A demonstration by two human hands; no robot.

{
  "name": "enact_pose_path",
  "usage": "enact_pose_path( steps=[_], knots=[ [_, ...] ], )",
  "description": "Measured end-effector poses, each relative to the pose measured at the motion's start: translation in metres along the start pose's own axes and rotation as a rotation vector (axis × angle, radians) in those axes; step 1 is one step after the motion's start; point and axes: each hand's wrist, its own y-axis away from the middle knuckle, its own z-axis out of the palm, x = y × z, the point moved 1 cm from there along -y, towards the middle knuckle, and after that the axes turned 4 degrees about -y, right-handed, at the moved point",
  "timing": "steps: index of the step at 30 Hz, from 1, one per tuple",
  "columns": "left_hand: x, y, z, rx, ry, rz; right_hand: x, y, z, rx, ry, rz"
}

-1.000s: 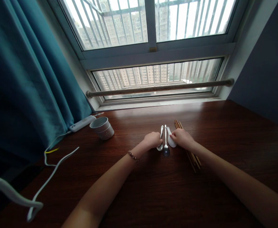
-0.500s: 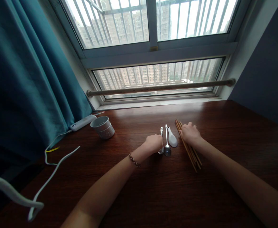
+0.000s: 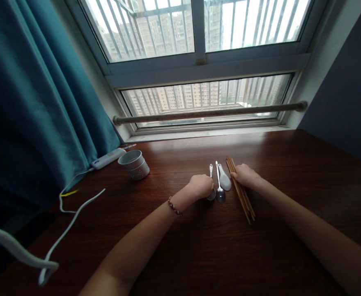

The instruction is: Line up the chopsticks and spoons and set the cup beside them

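Here the left hand (image 3: 201, 186) rests on the dark brown wooden tabletop (image 3: 205, 246), its fingers curled shut over the small ornate silver spoon (image 3: 211, 181), whose handle end points toward the window edge of the tabletop while the bowl peeks out beside the knuckles. Just beside it lies the longer plain steel spoon (image 3: 219, 187), bowl toward the person, and touching that one lies the white ceramic soup spoon (image 3: 224, 180). The right hand (image 3: 245, 176) lies flat on the bundle of long brown wooden chopsticks (image 3: 243, 199), fingers together and pressing on them; whether any finger hooks beneath them cannot be told. The chopsticks lie side by side, running from the window edge toward the near edge, just beside the ceramic spoon. All this cutlery sits around the middle of the tabletop, nearer the window edge. Toward the far left corner a grey perforated plastic cup (image 3: 134, 164) stands upright, with a white power strip (image 3: 108, 158) behind it and its white cable (image 3: 75, 216) trailing off the left edge. A beaded bracelet (image 3: 174, 206) circles the left wrist.
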Motion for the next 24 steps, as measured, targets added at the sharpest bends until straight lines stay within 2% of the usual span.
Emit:
enact_pose_path(
  steps=[15, 24],
  knots=[
    [0.0, 0.007, -0.006, 0.003, -0.031, 0.002, 0.0, -0.005, 0.009, 0.069, -0.042, -0.15],
    [-0.009, 0.013, -0.014, -0.093, -0.01, -0.071, -0.012, 0.0, 0.018, 0.107, -0.053, -0.259]
  ],
)
